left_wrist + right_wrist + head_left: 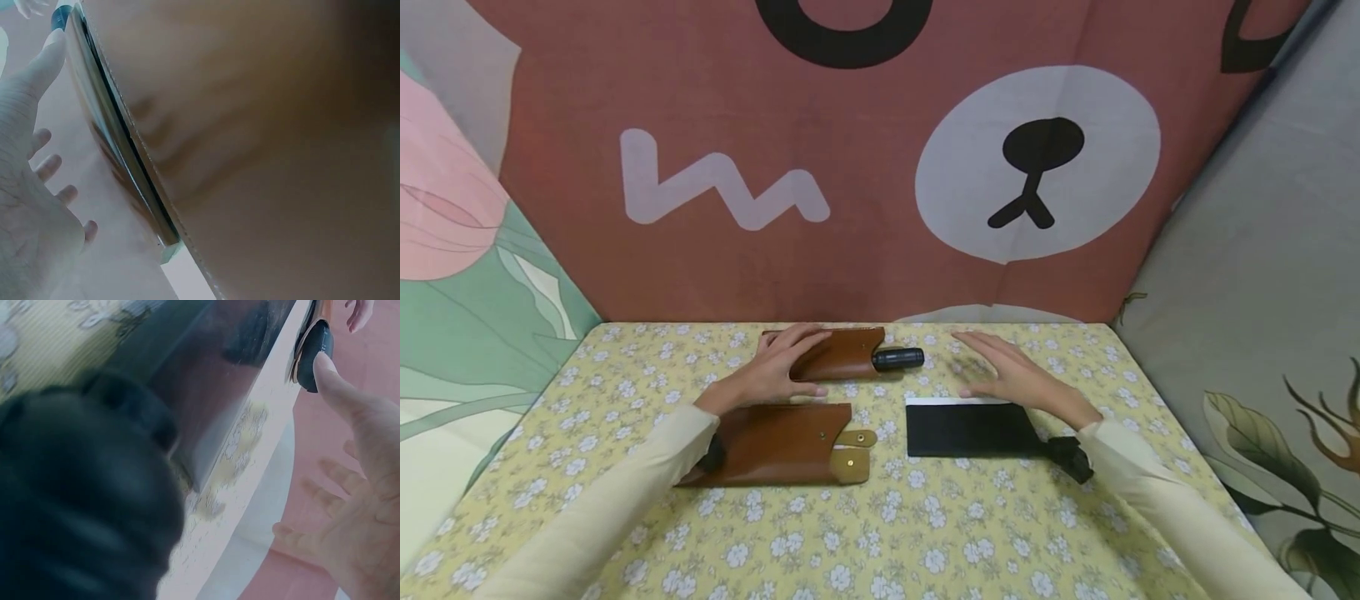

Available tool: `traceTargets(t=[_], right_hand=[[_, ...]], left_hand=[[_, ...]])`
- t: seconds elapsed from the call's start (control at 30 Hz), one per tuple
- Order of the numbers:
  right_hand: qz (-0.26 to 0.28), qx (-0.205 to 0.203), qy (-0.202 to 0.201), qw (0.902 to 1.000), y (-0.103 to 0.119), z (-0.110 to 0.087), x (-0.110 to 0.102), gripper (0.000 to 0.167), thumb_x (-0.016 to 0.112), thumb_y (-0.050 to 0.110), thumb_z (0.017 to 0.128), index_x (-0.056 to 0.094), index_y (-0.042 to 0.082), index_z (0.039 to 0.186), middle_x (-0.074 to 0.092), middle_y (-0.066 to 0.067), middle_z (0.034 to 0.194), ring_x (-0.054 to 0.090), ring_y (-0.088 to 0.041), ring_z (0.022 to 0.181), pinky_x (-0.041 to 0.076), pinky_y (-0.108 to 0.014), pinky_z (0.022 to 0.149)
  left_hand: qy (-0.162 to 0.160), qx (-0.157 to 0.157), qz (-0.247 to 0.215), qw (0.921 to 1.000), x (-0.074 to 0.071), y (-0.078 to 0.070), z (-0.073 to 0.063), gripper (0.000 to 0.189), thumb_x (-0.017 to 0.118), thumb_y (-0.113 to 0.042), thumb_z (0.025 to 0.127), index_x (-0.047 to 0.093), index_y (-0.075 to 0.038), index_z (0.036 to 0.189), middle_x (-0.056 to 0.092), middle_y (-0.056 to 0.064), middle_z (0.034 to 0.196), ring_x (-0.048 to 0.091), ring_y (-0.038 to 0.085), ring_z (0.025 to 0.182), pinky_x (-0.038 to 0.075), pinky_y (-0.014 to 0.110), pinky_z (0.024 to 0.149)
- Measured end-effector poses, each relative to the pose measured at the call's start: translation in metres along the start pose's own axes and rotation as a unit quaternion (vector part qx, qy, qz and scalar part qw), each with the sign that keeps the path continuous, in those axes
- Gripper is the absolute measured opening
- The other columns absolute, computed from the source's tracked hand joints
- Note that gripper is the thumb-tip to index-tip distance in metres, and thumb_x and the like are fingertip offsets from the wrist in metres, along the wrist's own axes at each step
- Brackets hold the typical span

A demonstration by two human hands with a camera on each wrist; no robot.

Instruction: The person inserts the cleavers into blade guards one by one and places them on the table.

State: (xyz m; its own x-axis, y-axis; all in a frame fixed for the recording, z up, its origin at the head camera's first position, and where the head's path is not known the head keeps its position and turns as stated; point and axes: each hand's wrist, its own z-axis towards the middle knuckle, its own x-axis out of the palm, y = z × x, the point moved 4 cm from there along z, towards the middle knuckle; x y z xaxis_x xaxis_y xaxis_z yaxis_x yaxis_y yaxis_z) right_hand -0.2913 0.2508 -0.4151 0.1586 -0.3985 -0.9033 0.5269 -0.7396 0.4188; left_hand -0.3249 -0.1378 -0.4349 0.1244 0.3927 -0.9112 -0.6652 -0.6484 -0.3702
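Observation:
My left hand (771, 367) is at the far brown leather sheath (842, 354), its thumb and fingers spread; whether they touch the leather I cannot tell. A black handle (898, 358) sticks out of that sheath's right end. Nearer lies a second brown leather sheath (767, 446) with two tan snap straps, partly under my left forearm. To the right, my right hand (1018, 375) hovers with fingers extended, holding nothing. Just below it lies a cleaver (966, 429) with a broad, dark, shiny blade and a pale upper edge. A blurred black handle (87, 494) fills the right wrist view's foreground.
A yellow flowered cloth (887, 542) covers the table. Behind its far edge rises a reddish-brown fabric backdrop (737, 267) with a cartoon muzzle. Patterned fabric panels (1262, 292) stand at both sides. A dark shape (713, 457) shows beside my left wrist.

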Motion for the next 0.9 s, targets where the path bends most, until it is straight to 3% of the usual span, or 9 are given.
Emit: traceTargets(t=[0.37,0.63,0.9], right_hand=[[-0.009,0.010,0.005,0.9999,-0.005,-0.014,-0.003,0.099,0.087,0.039,0.086,0.034,0.013,0.165,0.032,-0.023,0.167,0.031,-0.048,0.152,0.028,-0.075,0.114],[0.000,0.011,0.029,0.9995,-0.005,-0.021,-0.001,0.102,0.089,0.041,0.083,0.035,0.012,0.164,0.032,-0.024,0.166,0.030,-0.049,0.151,0.032,-0.075,0.111],[0.008,0.020,0.070,0.9973,-0.002,-0.032,-0.001,0.106,0.089,0.045,0.081,0.034,0.009,0.164,0.029,-0.028,0.165,0.027,-0.054,0.151,0.033,-0.077,0.108]], left_hand=[[0.002,0.005,-0.024,0.9997,-0.001,-0.008,-0.009,0.099,0.085,-0.050,0.086,0.035,-0.018,0.165,0.027,0.010,0.171,0.028,0.034,0.155,0.016,0.067,0.115],[0.027,-0.006,-0.054,0.9981,0.003,-0.012,-0.016,0.101,0.083,-0.056,0.085,0.032,-0.024,0.167,0.024,0.006,0.172,0.025,0.032,0.157,0.015,0.064,0.116],[0.022,0.009,-0.050,0.9985,0.004,-0.015,-0.025,0.103,0.084,-0.057,0.083,0.034,-0.022,0.165,0.029,0.008,0.170,0.030,0.031,0.155,0.021,0.061,0.113]])
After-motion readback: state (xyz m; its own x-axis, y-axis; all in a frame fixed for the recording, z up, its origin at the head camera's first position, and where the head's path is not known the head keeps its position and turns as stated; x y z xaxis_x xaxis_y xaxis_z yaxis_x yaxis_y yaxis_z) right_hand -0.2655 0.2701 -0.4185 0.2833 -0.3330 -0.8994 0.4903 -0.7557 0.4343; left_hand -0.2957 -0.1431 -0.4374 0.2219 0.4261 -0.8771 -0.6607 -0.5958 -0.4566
